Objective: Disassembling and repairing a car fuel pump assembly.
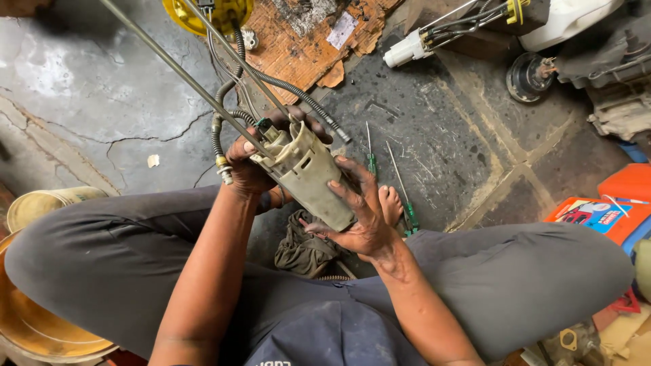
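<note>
Gripping a beige plastic pump housing [305, 173] between both hands — left hand [247, 163] wrapped around its upper end, right hand [359, 217] clasping the lower side. Rigid, probably light and greasy — best held by the body, not by the corrugated hoses [227, 95] or thin metal rods [183, 74] beyond the left hand.

By my right knee lay a flat orange package [614, 213] with a blue-and-white picture panel on its face. Up ahead, a small pale paper label [342, 30] sat on the torn brown cardboard [291, 51].
</note>
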